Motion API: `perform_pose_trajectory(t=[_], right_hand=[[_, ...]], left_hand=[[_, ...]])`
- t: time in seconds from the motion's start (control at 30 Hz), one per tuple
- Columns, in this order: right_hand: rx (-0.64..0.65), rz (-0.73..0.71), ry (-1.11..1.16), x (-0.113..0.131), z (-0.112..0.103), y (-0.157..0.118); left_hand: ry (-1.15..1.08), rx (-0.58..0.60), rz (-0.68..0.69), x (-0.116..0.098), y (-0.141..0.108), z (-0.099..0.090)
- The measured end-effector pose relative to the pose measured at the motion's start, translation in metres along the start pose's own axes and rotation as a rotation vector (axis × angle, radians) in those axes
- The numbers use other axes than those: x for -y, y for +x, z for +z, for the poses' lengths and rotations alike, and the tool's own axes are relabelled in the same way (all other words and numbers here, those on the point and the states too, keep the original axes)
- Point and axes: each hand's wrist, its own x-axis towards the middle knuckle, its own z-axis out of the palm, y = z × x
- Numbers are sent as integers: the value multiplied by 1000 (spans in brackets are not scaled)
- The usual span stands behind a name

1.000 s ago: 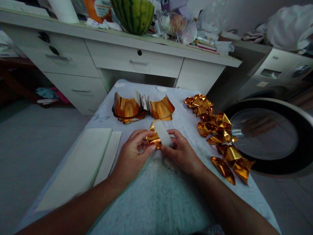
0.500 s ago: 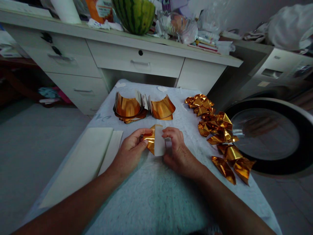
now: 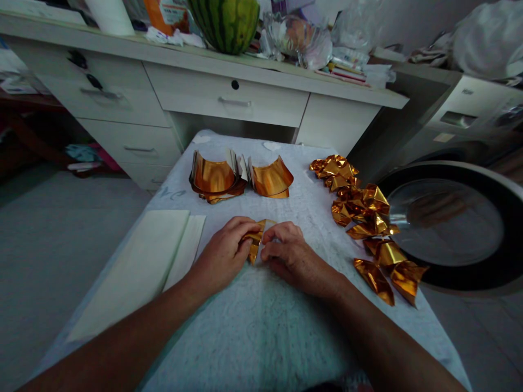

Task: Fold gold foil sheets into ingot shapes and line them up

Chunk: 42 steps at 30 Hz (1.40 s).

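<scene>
Near the middle of the cloth-covered table, my left hand (image 3: 224, 250) pinches a small gold foil paper (image 3: 254, 243) with a pale side at its right. My right hand (image 3: 288, 253) has its fingers closed on that pale right edge, which they largely cover. Beyond the hands stand two stacks of curved gold sheets, a left stack (image 3: 214, 177) and a right stack (image 3: 270, 178). Folded gold foil pieces (image 3: 359, 201) lie in a row along the table's right side.
White folded sheets (image 3: 134, 267) lie on the table's left side. Behind are a white counter with drawers (image 3: 229, 100) and a watermelon (image 3: 224, 24) on top. An open round washer door (image 3: 449, 223) is at the right edge of the table (image 3: 261, 337).
The foil paper has turned so less of its white side shows. My left hand has rolled over it, and my right hand has moved slightly left, its fingers closing on the edge.
</scene>
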Motion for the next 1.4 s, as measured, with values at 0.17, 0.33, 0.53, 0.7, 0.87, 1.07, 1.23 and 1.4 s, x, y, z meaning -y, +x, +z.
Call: perform_pose_trajectory(t=[0.17,0.33,0.53,0.7,0.87,1.07,1.23,1.4], right_hand=[[63,16,72,1,-5,1],[88,68,105,4,-8,4],[55,191,66,8,-2,7],[22,237,53,8,4,7],[1,268,64,9,7,8],[-11,283,62,10,8,9],[-13,297,54,10,9,11],[-29,311,48,11,12,11]], left_hand=[[271,19,48,4,-2,1],[245,8,110,5,-2,0],[194,106,100,4,-2,-3],[168,165,94,-1,-4,-10],[170,161,70,-3,-6,-11],[175,185,91,-1,-7,-10],[164,189,86,0,-8,-10],[156,205,72,-1,-8,-11]])
